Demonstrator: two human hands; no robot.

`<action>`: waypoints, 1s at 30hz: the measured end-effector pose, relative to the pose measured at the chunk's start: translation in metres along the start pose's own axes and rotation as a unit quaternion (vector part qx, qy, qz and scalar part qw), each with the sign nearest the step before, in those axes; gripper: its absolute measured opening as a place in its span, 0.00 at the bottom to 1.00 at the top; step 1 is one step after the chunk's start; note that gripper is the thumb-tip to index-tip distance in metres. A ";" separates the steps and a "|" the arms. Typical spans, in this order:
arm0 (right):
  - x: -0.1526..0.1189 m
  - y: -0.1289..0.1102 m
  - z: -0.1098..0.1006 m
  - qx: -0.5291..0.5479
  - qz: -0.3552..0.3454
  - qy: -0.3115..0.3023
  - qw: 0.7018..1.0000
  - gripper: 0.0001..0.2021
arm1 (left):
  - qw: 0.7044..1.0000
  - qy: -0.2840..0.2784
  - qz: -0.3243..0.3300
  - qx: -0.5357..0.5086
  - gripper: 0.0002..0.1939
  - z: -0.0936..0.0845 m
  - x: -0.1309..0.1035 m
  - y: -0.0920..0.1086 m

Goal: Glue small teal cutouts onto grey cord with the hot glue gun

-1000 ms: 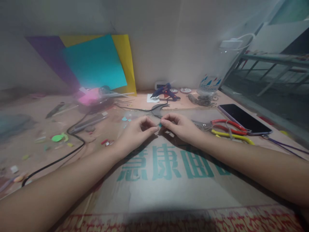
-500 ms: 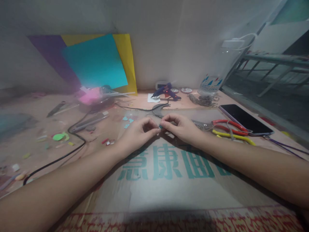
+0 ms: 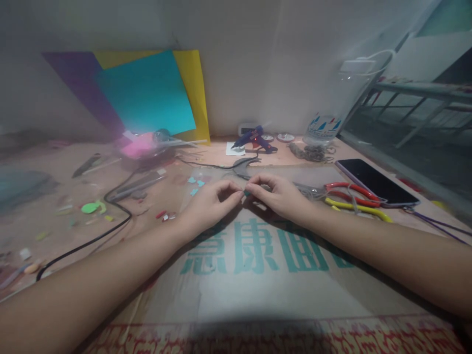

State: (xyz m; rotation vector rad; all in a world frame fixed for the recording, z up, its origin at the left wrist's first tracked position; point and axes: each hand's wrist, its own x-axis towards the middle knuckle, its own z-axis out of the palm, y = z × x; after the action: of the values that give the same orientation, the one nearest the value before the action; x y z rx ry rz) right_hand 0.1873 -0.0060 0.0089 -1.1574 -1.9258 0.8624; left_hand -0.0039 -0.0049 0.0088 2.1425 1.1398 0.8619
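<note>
My left hand [image 3: 220,202] and my right hand [image 3: 273,195] meet fingertip to fingertip above the cardboard sheet [image 3: 236,297]. Pinched between them is a tiny teal piece [image 3: 246,193], mostly covered by my fingers; it looks like the small cut blue pieces nearby, but its exact shape is hidden. Both thumbs and forefingers are closed on it. Several light-blue cut pieces [image 3: 194,192] lie on the sheet just beyond my left hand. Pliers with one red handle and one yellow handle [image 3: 363,209] lie to the right of my right hand.
A purple glue gun [image 3: 254,139] rests at the back by the wall, its black cord [image 3: 88,240] snaking leftward. A phone [image 3: 376,183] and a clear plastic bottle [image 3: 320,128] stand right. Coloured sheets [image 3: 147,96] lean on the wall; scraps [image 3: 90,208] litter the left.
Both hands stay nearly in place. My left fingertips have shifted slightly right, and the teal piece shows a little more between the fingers.
</note>
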 end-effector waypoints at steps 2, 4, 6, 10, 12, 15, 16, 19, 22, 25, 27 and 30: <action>0.000 0.002 0.001 0.025 0.010 -0.003 1.000 0.17 | 1.000 0.004 -0.008 -0.002 0.10 0.000 0.000 0.001; -0.001 0.002 0.002 0.058 0.029 -0.011 0.998 0.17 | 1.000 0.004 -0.013 -0.006 0.10 0.000 0.000 0.001; -0.001 0.000 0.003 0.080 0.044 -0.020 0.996 0.15 | 1.000 0.002 -0.016 -0.013 0.10 0.000 0.000 0.001; 0.000 -0.003 0.003 0.037 0.042 0.001 0.998 0.09 | 1.000 0.006 -0.019 -0.020 0.11 0.000 0.000 -0.001; 0.001 -0.003 0.003 0.023 0.037 0.013 0.999 0.08 | 0.999 -0.004 -0.018 -0.030 0.11 0.000 0.000 -0.002; 0.002 0.000 0.002 0.038 0.034 0.017 0.999 0.08 | 0.999 -0.029 -0.009 -0.033 0.12 0.001 0.001 -0.004; 0.002 0.001 0.003 0.045 0.034 0.020 0.998 0.08 | 0.999 -0.032 -0.006 -0.027 0.13 0.001 0.001 -0.004; 0.002 0.003 0.003 0.053 0.042 0.022 0.997 0.09 | 1.000 -0.022 -0.016 -0.010 0.13 0.000 0.001 -0.004; 0.002 0.005 0.004 0.051 0.049 0.018 0.997 0.10 | 0.999 -0.012 -0.035 -0.012 0.12 0.000 0.000 -0.003; 0.001 0.005 0.004 0.057 0.046 0.013 0.997 0.10 | 0.999 -0.006 -0.035 -0.020 0.11 0.000 0.000 -0.003; 0.001 0.003 0.003 0.051 0.044 0.011 0.998 0.10 | 0.999 -0.005 -0.031 -0.024 0.11 0.001 0.000 -0.003; 0.000 -0.001 0.002 0.035 0.036 0.007 0.999 0.11 | 0.999 -0.007 -0.033 -0.028 0.12 0.002 0.001 -0.003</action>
State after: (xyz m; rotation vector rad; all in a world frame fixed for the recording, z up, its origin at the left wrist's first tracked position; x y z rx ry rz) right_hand 0.1852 -0.0069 0.0089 -1.1934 -1.8382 0.9491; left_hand -0.0036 -0.0035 0.0058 2.0515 1.1584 0.8382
